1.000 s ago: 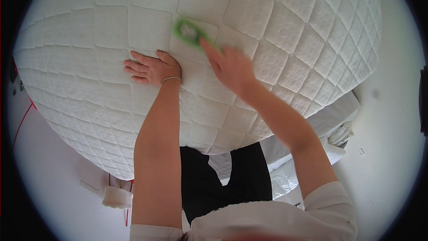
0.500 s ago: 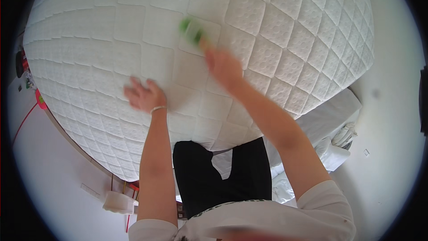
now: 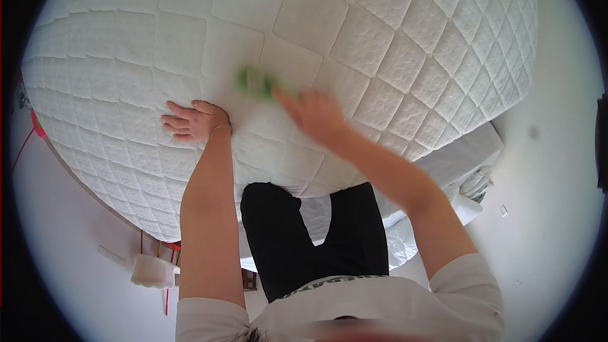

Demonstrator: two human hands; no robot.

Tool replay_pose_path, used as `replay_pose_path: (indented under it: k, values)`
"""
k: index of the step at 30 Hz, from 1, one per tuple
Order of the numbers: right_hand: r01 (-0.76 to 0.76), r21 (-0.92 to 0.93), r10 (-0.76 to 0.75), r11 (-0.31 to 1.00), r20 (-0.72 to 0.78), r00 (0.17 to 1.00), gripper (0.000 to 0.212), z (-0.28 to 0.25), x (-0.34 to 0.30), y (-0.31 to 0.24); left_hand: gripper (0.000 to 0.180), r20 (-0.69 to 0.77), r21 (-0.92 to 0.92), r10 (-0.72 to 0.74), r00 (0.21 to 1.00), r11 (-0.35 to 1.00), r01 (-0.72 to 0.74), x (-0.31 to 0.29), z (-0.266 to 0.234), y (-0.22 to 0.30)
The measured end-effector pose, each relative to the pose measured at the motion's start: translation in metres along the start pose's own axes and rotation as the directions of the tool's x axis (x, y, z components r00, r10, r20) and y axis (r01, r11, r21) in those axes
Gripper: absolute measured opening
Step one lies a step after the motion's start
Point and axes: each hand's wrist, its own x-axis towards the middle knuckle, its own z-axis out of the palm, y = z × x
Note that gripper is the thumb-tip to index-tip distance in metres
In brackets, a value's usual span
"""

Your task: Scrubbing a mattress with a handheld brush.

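Observation:
A white quilted mattress [image 3: 247, 0] fills most of the view in front of me. My left hand [image 3: 197, 121] lies on it with the fingers spread, a thin band around the wrist. To its right, my right hand [image 3: 318, 117] is closed on a small green hand tool [image 3: 256, 82], gripping the end toward me. The tool's head is at or just above the quilted surface, ahead and to the right of my left hand. Motion smears it, so its exact kind does not show.
My legs in black trousers [image 3: 278, 240] are against the mattress's near edge. Grey-white bedding [image 3: 462, 155] and crumpled cloth [image 3: 476, 182] lie beyond it at the right. A pale wall [image 3: 551, 171] runs along the right. At lower left hangs a white cloth-like item [image 3: 152, 271].
My right hand has swung the green tool toward me and to the left. My left hand has shifted slightly and now lies flatter on the mattress. The whole view has shifted a little.

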Motion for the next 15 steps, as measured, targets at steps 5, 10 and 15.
replay_pose_path:
  k: [5, 10, 15]
  values:
    - [-0.022, 0.117, -0.009, 0.993, 0.258, 0.966, 0.047, 0.009, -0.105, -0.007, 0.062, 0.007, 0.024, -0.013, 1.0, 1.0, 0.013, 0.006, -0.004, -0.011]
    - [-0.53, 0.347, 0.6, 0.774, -0.137, 0.788, 0.038, -0.018, -0.023, 0.026, 0.061, 0.005, 0.007, -0.035, 0.999, 0.999, 0.035, 0.0, 0.0, 0.003]
    - [-0.419, 0.325, 0.436, 0.848, 0.022, 0.9, 0.035, 0.034, -0.073, -0.066, 0.061, -0.034, 0.028, -0.016, 0.999, 0.999, 0.017, 0.001, 0.009, -0.006]
